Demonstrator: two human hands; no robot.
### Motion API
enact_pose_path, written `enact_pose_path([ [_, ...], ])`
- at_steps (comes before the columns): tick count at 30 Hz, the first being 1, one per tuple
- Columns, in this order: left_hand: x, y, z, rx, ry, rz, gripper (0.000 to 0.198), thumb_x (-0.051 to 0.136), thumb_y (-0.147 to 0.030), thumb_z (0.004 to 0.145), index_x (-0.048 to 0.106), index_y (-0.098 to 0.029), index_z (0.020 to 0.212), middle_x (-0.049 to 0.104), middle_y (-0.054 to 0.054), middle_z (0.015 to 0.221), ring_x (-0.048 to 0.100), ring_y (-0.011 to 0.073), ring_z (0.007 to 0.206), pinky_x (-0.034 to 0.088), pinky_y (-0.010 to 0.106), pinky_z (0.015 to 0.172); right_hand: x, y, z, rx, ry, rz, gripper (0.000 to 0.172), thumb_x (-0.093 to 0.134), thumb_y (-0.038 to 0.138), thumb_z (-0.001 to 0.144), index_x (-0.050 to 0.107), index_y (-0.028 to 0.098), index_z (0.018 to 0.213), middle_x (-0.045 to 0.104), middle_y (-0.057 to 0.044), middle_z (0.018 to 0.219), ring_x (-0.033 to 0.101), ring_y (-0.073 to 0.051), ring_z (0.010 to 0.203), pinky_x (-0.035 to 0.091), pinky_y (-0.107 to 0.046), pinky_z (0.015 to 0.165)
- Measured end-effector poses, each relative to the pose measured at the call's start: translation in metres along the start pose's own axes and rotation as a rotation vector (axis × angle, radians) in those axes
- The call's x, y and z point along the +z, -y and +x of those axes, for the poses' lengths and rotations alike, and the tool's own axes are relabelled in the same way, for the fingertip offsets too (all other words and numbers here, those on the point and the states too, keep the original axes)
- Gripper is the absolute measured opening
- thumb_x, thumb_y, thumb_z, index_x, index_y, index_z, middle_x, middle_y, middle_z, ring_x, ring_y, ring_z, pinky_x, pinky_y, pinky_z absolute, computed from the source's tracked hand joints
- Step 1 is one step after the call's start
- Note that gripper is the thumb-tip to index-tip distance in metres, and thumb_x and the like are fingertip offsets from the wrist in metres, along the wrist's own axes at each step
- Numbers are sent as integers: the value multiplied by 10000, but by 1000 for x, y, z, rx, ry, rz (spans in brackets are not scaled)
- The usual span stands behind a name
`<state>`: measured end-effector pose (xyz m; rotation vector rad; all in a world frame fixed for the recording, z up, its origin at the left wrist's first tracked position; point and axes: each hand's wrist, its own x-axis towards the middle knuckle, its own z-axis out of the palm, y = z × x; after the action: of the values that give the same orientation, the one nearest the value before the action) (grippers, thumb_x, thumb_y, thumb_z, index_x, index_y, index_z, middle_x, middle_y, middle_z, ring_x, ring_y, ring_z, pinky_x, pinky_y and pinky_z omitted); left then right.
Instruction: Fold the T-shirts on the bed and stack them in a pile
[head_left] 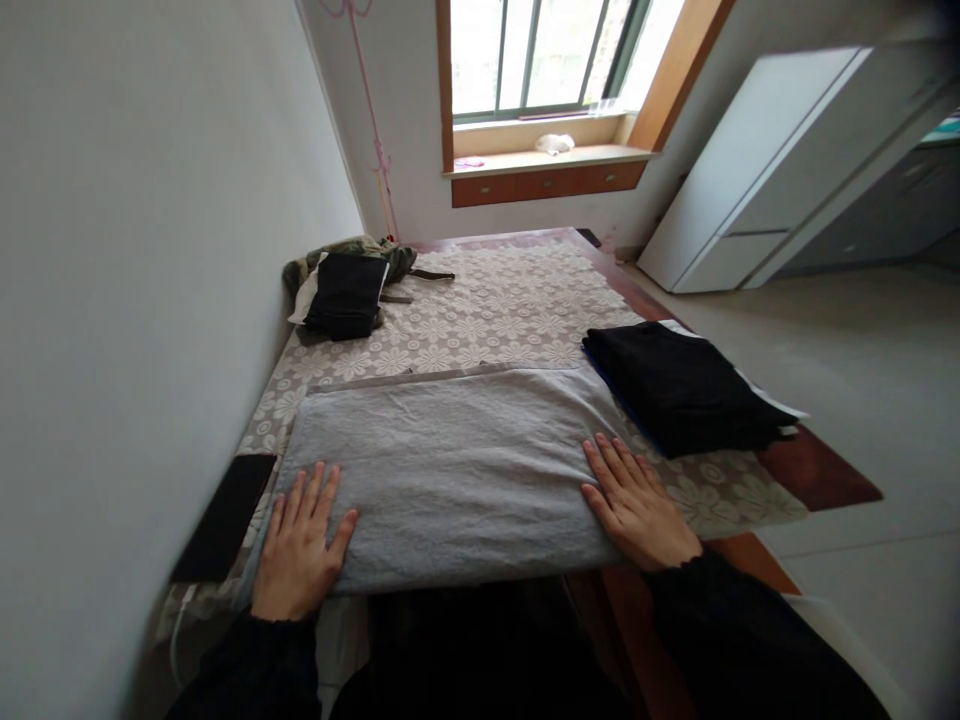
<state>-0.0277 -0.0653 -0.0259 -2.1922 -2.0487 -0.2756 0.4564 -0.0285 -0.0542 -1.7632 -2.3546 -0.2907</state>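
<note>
A grey piece of cloth [457, 460], folded into a wide rectangle with some wrinkles, lies along the near side of the table; its exact kind of garment I cannot tell. My left hand [304, 545] rests flat on its left end, fingers stretched out. On its right end lies my right hand [637, 505], also flat with the fingers extended. Just beyond the right hand is a stack of folded black clothes [682, 385] with white and blue edges showing. Left of the left hand sits a flat black rectangular object [225, 518].
A patterned tablecloth [502, 310] covers the wooden table. Folded black cloth [347, 295] lies on a camouflage bag [405, 262] at the far left. A wall [172, 250] borders the left side. Beyond stand a window sill [517, 162] and a white refrigerator [757, 170].
</note>
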Motion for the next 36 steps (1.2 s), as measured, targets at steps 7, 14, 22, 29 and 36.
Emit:
enact_pose_path([
  [7, -2, -83, 30, 100, 60, -33, 598, 409, -356, 972, 367, -178, 1542, 334, 110, 1607, 264, 346, 1489, 266, 577, 1177, -15, 81, 43, 13, 6, 53, 618, 389, 408, 1000, 276, 236, 1584, 280, -70, 1626, 228, -362, 1488, 189, -601, 1179],
  [14, 12, -139, 53, 220, 43, -100, 590, 413, -410, 992, 333, -256, 1556, 302, 46, 1625, 240, 316, 1503, 179, 580, 1214, 6, 116, 71, -64, 66, 106, 610, 338, 432, 1017, 212, 291, 1596, 264, -31, 1634, 183, -356, 1498, 84, -680, 1166],
  [22, 7, -29, 46, -89, 7, -26, 628, 374, -409, 992, 321, -143, 1558, 337, 154, 1599, 219, 381, 1499, 186, 632, 1188, 11, 19, 72, 251, 57, -13, 610, 268, 432, 1039, 187, 210, 1601, 282, -99, 1624, 232, -359, 1482, 133, -710, 1145],
  [29, 13, -123, 62, 281, 78, -110, 604, 382, -268, 983, 275, -224, 1576, 260, 28, 1642, 171, 268, 1528, 222, 506, 1227, -11, 135, 82, -180, 51, 213, 583, 341, 334, 1026, 260, 198, 1586, 239, -28, 1638, 179, -259, 1515, 132, -490, 1233],
  [36, 17, -95, 75, 94, 55, -51, 574, 368, -328, 999, 307, -258, 1565, 305, 24, 1623, 218, 275, 1516, 188, 547, 1227, 9, 104, 91, -20, 47, 151, 592, 347, 360, 1024, 249, 210, 1589, 278, -38, 1625, 199, -283, 1509, 143, -543, 1220],
])
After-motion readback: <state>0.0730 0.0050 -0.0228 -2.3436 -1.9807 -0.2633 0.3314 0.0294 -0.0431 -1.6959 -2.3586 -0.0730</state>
